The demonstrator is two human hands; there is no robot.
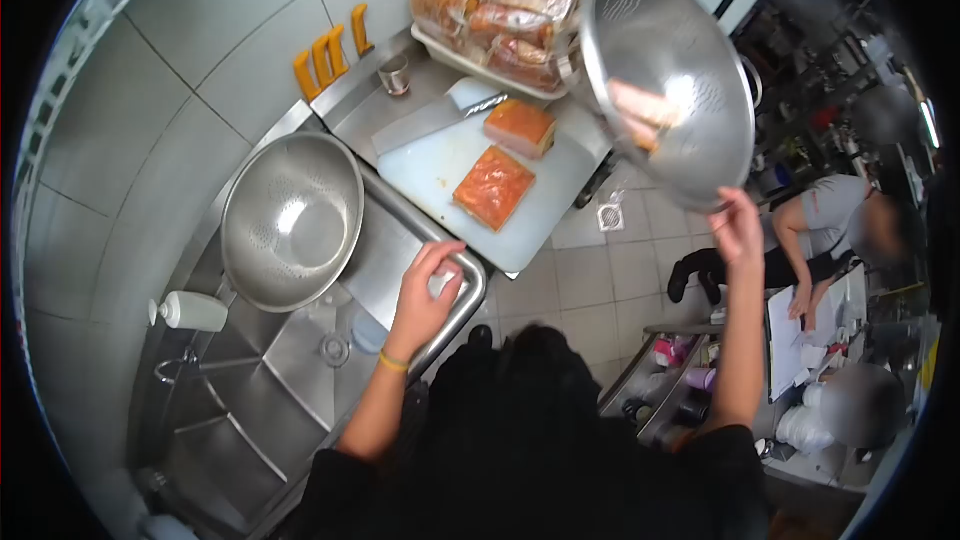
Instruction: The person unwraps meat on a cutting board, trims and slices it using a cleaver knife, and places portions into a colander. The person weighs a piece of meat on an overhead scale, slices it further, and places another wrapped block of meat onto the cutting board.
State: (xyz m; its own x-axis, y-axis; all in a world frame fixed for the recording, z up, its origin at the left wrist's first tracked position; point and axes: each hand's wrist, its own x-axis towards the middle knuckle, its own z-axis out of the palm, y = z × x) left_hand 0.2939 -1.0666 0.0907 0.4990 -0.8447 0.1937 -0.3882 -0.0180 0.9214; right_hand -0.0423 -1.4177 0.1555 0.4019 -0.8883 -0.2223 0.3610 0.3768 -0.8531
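My right hand (738,228) grips the lower rim of a large metal colander (715,70), which is tilted. A couple of pale, pinkish slabs of meat (642,112) lie inside it, slightly blurred. My left hand (427,292) holds nothing; its fingers are curled, with a gap to the thumb, by the sink's rounded edge. Two blocks of meat with an orange-brown top, a nearer one (494,188) and a farther one (522,127), sit on the white cutting board (420,175). Beside them a wide-bladed knife (425,128) lies across the board's far left side.
A second colander (292,222) stands over the steel sink (375,250). Packed meat (520,0) fills a white tray (480,70) behind the board. Orange-handled knives (325,55) hang by the tiled wall, above a small metal cup (395,75). At right, a person (825,225) leans over papers.
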